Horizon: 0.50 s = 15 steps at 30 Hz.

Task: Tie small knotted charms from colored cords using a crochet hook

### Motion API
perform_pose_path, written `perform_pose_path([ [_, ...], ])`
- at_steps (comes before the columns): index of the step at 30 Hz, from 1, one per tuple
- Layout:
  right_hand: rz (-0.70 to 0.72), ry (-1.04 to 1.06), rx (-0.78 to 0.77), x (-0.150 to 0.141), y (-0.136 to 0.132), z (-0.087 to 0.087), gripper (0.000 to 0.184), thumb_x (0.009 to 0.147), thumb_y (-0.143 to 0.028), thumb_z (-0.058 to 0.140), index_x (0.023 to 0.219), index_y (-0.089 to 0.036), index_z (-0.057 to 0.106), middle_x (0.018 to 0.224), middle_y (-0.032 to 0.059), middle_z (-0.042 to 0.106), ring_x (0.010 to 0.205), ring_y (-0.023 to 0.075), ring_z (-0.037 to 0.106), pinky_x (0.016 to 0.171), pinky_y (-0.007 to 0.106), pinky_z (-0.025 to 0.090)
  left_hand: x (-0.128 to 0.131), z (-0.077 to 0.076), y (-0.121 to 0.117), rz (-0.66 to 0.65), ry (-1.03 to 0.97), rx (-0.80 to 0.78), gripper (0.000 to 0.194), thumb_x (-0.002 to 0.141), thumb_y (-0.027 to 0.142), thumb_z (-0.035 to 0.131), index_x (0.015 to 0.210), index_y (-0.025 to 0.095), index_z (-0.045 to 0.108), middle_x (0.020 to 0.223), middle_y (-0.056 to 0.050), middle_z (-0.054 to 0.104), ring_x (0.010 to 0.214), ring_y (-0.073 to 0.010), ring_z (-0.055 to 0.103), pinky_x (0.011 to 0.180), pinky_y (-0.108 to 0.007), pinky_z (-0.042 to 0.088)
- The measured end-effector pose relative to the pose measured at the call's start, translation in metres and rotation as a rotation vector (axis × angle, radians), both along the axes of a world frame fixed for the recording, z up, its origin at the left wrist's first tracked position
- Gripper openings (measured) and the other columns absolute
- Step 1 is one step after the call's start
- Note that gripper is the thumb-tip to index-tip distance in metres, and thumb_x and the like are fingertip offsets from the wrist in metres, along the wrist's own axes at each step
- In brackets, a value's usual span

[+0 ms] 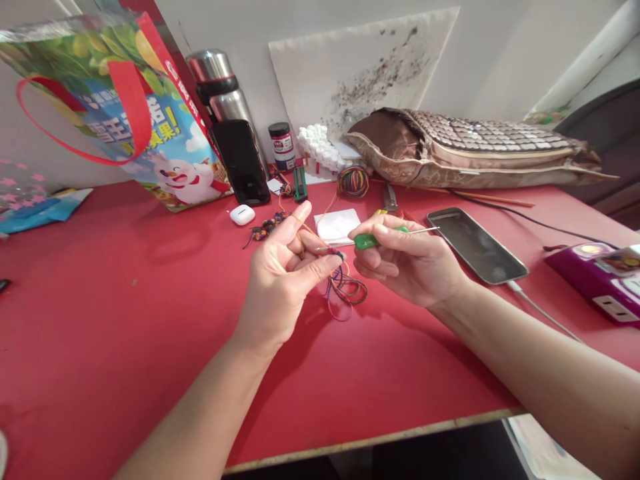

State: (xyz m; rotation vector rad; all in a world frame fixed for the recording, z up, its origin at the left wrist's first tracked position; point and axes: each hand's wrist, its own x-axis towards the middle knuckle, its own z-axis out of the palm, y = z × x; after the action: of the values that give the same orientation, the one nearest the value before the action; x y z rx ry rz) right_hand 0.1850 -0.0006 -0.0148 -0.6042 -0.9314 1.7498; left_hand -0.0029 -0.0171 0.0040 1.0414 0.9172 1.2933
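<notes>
Over the middle of the red table, my left hand (287, 280) pinches a small knotted piece of multicoloured cord (339, 254) between thumb and fingers. Loose cord ends (350, 291) loop down below the pinch. An orange strand runs across the fingers of this hand. Just to the right, my right hand (413, 257) is closed around a green-handled crochet hook (367, 241), whose thin metal shaft points right. Its fine tip is too small to make out. Behind my left hand lies a braided multicoloured cord (265, 228).
A ball of cord (353, 182), white paper (337, 227) and a green cutter (300, 185) lie behind my hands. A charging phone (477, 245) and purple power strip (590, 277) are at right. Farther back stand a dark phone (243, 163), steel flask (233, 107) and shopping bag (175, 147).
</notes>
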Motion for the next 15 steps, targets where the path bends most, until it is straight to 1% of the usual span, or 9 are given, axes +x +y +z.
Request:
perform_pose_path([
  [4,0.127,-0.043,-0.021,0.011,0.005,0.000,0.016,0.078,-0.027,0.084,0.075,-0.015,0.074,0.052,-0.0022,0.061,0.039,0.0037,0.030,0.046,0.023,0.022,-0.001,-0.002,0.001,-0.114,0.024,0.013,0.063,0.070,0.014,0.095,0.130,0.021,0.077,0.076,0.002,0.071,0.075,-0.0138,0.066,0.077,-0.026,0.054],
  [7,0.169,-0.068,-0.030,0.016,0.008,0.001,0.017,0.077,-0.023,0.084,0.070,-0.014,0.070,0.050,-0.0014,0.061,0.038,0.0037,0.031,0.044,0.022,0.020,-0.003,-0.002,0.001,-0.198,0.008,-0.006,0.059,0.069,0.015,0.096,0.126,0.021,0.079,0.076,0.001,0.072,0.072,-0.0126,0.064,0.072,-0.025,0.054],
  [9,0.180,-0.062,-0.026,0.016,0.008,0.002,0.017,0.078,-0.023,0.084,0.071,-0.013,0.071,0.049,-0.0012,0.060,0.038,0.0034,0.032,0.043,0.022,0.020,-0.003,-0.001,0.001,-0.236,-0.002,-0.042,0.060,0.069,0.015,0.096,0.126,0.020,0.079,0.075,0.002,0.069,0.069,-0.0113,0.062,0.070,-0.024,0.053],
  [11,0.158,-0.031,-0.018,0.014,0.006,0.002,0.017,0.079,-0.024,0.084,0.073,-0.012,0.073,0.051,-0.0010,0.061,0.038,0.0030,0.031,0.044,0.022,0.021,-0.003,0.000,0.001,-0.232,0.006,-0.056,0.059,0.069,0.015,0.096,0.125,0.021,0.079,0.074,0.003,0.067,0.068,-0.0103,0.061,0.069,-0.023,0.052],
  [15,0.078,0.013,-0.044,0.006,0.003,0.001,0.017,0.081,-0.029,0.083,0.084,-0.013,0.077,0.057,-0.0024,0.062,0.041,0.0036,0.031,0.048,0.023,0.027,-0.003,0.000,0.002,-0.123,0.054,0.020,0.060,0.072,0.014,0.094,0.129,0.022,0.077,0.077,0.004,0.066,0.071,-0.0105,0.061,0.071,-0.024,0.053],
])
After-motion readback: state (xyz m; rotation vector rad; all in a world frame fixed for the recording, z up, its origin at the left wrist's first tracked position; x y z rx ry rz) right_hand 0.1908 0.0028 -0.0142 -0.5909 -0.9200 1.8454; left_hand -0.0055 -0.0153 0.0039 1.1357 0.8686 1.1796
